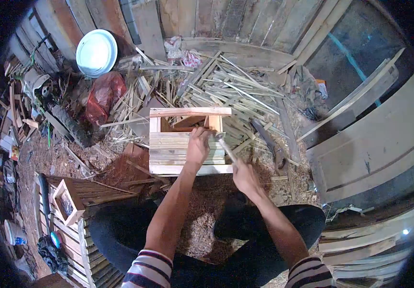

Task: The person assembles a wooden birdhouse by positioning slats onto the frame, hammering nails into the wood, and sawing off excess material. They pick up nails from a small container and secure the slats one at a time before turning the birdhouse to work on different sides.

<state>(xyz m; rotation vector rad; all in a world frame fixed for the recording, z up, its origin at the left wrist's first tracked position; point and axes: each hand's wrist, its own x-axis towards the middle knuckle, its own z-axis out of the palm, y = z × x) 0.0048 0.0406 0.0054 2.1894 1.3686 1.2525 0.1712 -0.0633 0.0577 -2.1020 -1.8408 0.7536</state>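
Note:
A slatted wooden crate (188, 149) stands in front of me between my knees, its upper part open at the far side under a top rail (190, 112). My left hand (198, 146) rests on the crate's upper slats near the opening, fingers pinched together; what they hold is too small to make out. My right hand (246, 178) is closed around the handle of a hammer (228, 150). The hammer's head is over the slats, just right of my left fingers.
Thin wood strips (236, 86) lie heaped behind the crate. A handsaw (272, 146) is on the ground to the right. At left are a red plastic bag (105, 98), a white basin (96, 54) and a slatted wooden piece (80, 245) with a small wooden frame (68, 201) on it.

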